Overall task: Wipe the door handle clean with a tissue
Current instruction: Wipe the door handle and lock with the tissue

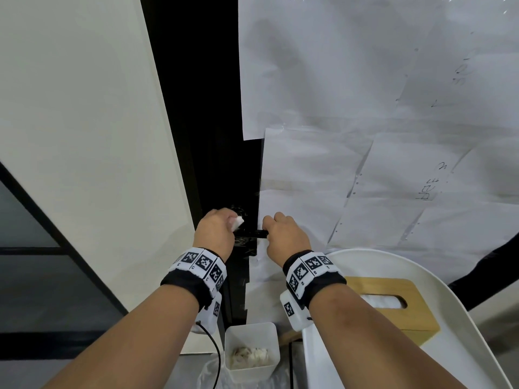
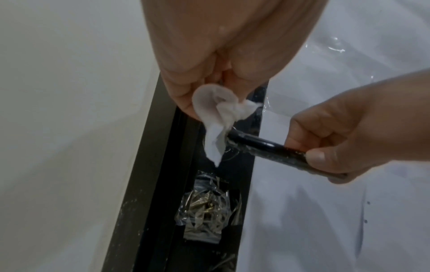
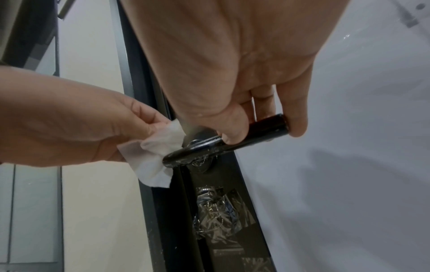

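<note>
Black metal runs up the door edge [image 1: 216,136], and white sheets [image 1: 365,108] under clear film cover the panel beside it. Low on that strip sits the black door handle [image 3: 223,143], a lever flecked with pale specks. The right hand [image 3: 244,77] is curled around its free end, steadying it. The left hand [image 2: 209,55] pinches a crumpled white tissue [image 3: 153,156] against the pivot end of the lever, where it meets the door.

The main risk, as I judge it, is coverage: the right hand hides the outer stretch of the lever, so that part stays dirty unless the grip shifts. Pressing down while holding could also turn the lever and swing the door away from the wipe. The tissue is thin and bunched; dragged over the taped patch [image 2: 204,208] below, or a sharp edge at the pivot, it may snag and tear. Its loose tail could slip from a light pinch.
</note>
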### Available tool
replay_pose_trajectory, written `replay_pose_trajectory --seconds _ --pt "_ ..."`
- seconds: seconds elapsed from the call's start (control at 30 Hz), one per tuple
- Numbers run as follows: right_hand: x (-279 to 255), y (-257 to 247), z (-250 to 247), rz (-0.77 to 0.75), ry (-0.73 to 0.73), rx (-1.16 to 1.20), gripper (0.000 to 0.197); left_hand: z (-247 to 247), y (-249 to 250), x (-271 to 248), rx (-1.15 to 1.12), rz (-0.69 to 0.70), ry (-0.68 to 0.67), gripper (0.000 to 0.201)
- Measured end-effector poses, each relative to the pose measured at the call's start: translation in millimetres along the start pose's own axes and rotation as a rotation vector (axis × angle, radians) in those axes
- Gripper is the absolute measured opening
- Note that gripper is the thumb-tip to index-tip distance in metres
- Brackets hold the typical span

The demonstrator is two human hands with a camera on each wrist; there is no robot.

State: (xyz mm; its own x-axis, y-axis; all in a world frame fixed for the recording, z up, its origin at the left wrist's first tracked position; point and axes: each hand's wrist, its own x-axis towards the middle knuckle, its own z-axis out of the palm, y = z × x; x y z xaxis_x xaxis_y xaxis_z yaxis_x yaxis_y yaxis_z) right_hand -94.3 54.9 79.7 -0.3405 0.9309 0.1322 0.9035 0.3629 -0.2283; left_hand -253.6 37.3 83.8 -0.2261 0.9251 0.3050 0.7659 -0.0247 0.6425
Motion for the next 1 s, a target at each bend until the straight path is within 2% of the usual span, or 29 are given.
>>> replay_pose_trajectory --seconds 0.1,0.43,0.57,0.7,0.87,1.0 --pt "-0.4 0.0 -1.0 -0.002 0.000 0.001 0.026 -6.7 6.9 3.4 -0.145 -0.032 0.053 0.019" --pt "-0.4 -0.4 0.0 -0.003 0.002 -0.014 0.026 -1.2 4.2 -0.1 -0.498 -0.178 -0.098 0.019" --pt "-0.9 -0.8 -1.2 -0.007 0.000 -0.013 0.026 2.3 -7.3 4.5 -0.234 -0.120 -0.028 0.018" --pt "-1.3 -1.1 -2.8 -0.010 0.008 -0.011 0.025 4.5 -9.8 1.6 -0.036 0.042 0.055 0.027" --pt "-1.4 -1.3 -1.6 -0.004 0.005 -0.008 0.025 10.0 -16.2 -4.1 0.206 0.270 -0.010 0.026" --pt "-0.7 -0.8 -0.9 -0.001 0.006 -0.001 0.025 11.9 -12.0 -5.1 0.279 0.255 -0.016 0.017"
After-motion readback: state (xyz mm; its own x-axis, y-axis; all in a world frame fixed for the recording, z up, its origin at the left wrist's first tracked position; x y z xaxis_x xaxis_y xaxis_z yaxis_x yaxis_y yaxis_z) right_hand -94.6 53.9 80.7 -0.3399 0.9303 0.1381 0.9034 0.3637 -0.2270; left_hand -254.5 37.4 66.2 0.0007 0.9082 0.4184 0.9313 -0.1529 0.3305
